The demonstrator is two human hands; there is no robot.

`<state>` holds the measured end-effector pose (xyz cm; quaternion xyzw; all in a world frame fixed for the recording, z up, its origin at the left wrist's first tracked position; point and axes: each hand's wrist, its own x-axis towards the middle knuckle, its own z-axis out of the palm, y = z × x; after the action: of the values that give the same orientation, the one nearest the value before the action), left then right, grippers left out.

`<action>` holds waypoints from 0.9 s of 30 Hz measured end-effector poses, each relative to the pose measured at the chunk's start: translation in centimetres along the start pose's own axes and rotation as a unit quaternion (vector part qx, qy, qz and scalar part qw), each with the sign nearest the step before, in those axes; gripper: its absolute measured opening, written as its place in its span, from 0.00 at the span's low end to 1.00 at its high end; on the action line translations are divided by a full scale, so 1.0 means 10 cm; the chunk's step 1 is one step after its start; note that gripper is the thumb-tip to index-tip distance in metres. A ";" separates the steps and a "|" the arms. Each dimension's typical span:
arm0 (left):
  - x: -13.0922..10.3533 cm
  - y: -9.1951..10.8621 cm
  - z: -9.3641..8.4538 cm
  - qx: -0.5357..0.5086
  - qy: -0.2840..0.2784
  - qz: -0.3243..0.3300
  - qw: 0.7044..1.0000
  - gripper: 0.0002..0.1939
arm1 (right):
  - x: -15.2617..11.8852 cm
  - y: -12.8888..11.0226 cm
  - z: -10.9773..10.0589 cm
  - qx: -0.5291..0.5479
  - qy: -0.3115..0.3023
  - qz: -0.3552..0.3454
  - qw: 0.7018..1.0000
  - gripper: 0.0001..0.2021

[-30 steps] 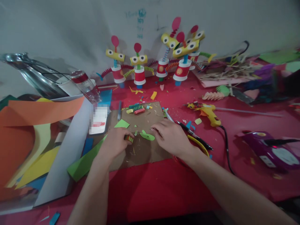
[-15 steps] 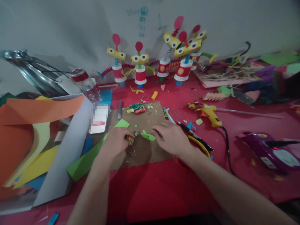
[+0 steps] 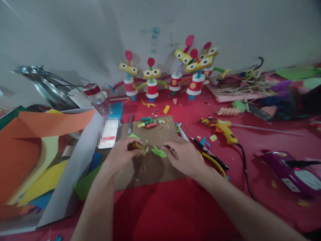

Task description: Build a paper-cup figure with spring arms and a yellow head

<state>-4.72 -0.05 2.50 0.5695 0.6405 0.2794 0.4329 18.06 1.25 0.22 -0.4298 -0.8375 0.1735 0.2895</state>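
Observation:
My left hand (image 3: 121, 154) is closed on a small folded-paper spring (image 3: 138, 146) in yellow-green and reddish strips, its free end pointing right. Just right of it, a light-green paper cutout (image 3: 158, 152) with a pointed notch lies over the brown cardboard mat (image 3: 150, 174). My right hand (image 3: 184, 155) hovers at the cutout's right end, fingers bent together; whether they grip anything is hidden. Several finished paper springs (image 3: 150, 123) in teal, pink and yellow rest at the mat's far edge. A green paper strip (image 3: 86, 182) runs under my left forearm.
Paper-cup figures (image 3: 152, 88) stand along the wall. On the right are a yellow glue gun (image 3: 225, 130), a black pen (image 3: 210, 154) and a purple device (image 3: 291, 170). A box of coloured paper (image 3: 67, 197), a phone (image 3: 109, 134) and a glass bottle (image 3: 97, 98) occupy the left.
The view has tilted up, so the scene sits lower. More of the paper spring shows beyond my left fingers. My right hand stays by the green cutout.

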 end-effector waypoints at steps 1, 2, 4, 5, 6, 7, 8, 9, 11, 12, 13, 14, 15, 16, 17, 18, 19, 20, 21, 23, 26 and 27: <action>-0.01 0.02 0.02 -0.039 0.011 -0.006 0.999 0.11 | 0.00 -0.01 -0.01 0.016 0.004 0.006 1.000 0.08; -0.02 0.04 0.04 -0.083 0.024 -0.010 0.996 0.11 | 0.00 -0.03 -0.01 0.039 0.008 0.014 0.999 0.08; -0.03 0.08 0.10 -0.183 0.041 -0.019 0.982 0.13 | 0.00 -0.06 -0.02 0.106 0.016 0.033 0.994 0.08; -0.03 0.10 0.14 -0.233 0.042 -0.026 0.971 0.14 | -0.01 -0.07 -0.02 0.144 0.022 0.043 0.988 0.07; -0.04 0.12 0.17 -0.281 0.038 -0.032 0.958 0.15 | -0.01 -0.09 -0.02 0.179 0.030 0.053 0.982 0.07; -0.04 0.14 0.21 -0.324 0.032 -0.038 0.945 0.16 | -0.01 -0.09 -0.01 0.208 0.039 0.061 0.975 0.07; -0.04 0.15 0.24 -0.359 0.025 -0.044 0.932 0.16 | -0.02 -0.10 -0.01 0.229 0.051 0.069 0.970 0.07; -0.04 0.17 0.27 -0.387 0.018 -0.048 0.921 0.17 | -0.02 -0.11 0.00 0.243 0.064 0.075 0.965 0.08; -0.05 0.19 0.32 -0.424 0.007 -0.052 0.904 0.17 | -0.02 -0.12 0.01 0.261 0.086 0.079 0.958 0.08; -0.05 0.20 0.33 -0.435 0.002 -0.053 0.899 0.17 | -0.02 -0.12 0.01 0.267 0.095 0.077 0.956 0.08; -0.06 0.21 0.35 -0.442 -0.001 -0.053 0.896 0.17 | -0.02 -0.13 0.00 0.272 0.103 0.074 0.954 0.08; -0.06 0.21 0.36 -0.446 -0.002 -0.051 0.893 0.17 | -0.02 -0.14 0.00 0.275 0.111 0.070 0.953 0.08; -0.07 0.21 0.37 -0.450 -0.003 -0.050 0.892 0.16 | -0.02 -0.15 -0.01 0.276 0.118 0.066 0.952 0.08; -0.08 0.22 0.38 -0.451 -0.005 -0.049 0.891 0.16 | -0.03 -0.17 -0.01 0.275 0.124 0.062 0.951 0.08; -0.08 0.22 0.40 -0.451 -0.006 -0.048 0.891 0.16 | -0.03 -0.18 -0.02 0.274 0.130 0.058 0.951 0.08; -0.09 0.23 0.41 -0.451 -0.008 -0.049 0.891 0.16 | -0.03 -0.19 -0.02 0.271 0.135 0.055 0.951 0.07; -0.09 0.23 0.42 -0.451 -0.010 -0.049 0.891 0.15 | -0.03 -0.20 -0.02 0.268 0.140 0.052 0.952 0.07; -0.09 0.24 0.43 -0.452 -0.011 -0.048 0.891 0.15 | -0.03 -0.19 -0.02 0.266 0.143 0.050 0.952 0.07; -0.09 0.24 0.45 -0.454 -0.009 -0.047 0.890 0.15 | -0.03 -0.18 -0.01 0.262 0.146 0.050 0.953 0.07; -0.09 0.25 0.46 -0.457 -0.001 -0.045 0.888 0.15 | -0.02 -0.14 -0.01 0.247 0.148 0.061 0.956 0.08; -0.07 0.24 0.44 -0.464 0.014 -0.048 0.884 0.16 | 0.00 -0.03 -0.02 0.174 0.104 0.088 0.975 0.08; -0.06 0.22 0.43 -0.465 0.019 -0.048 0.884 0.17 | 0.01 0.01 -0.02 0.133 0.075 0.091 0.984 0.07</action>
<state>0.10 -0.81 2.52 0.2656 0.4715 0.5350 0.6488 18.20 1.37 0.32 -0.4739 -0.7398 0.2764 0.3895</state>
